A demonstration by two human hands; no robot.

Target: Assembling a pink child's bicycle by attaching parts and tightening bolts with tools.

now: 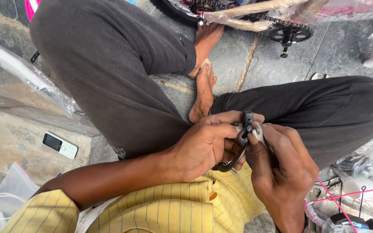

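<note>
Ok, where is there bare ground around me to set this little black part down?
Bare stone lies on the step beside the white phone, and on the paving between the feet and the bike chain. It is crowded at lower right, among plastic bags and pink cord. Both hands, left hand and right hand, hold the black part.

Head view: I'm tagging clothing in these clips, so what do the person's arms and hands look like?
Both hands, left hand and right hand, are bare, without gloves. The left forearm is uncovered below a yellow sleeve with thin dark pinstripes, pushed up near the elbow. Something dark shows at the right wrist, too cropped to identify.
</note>
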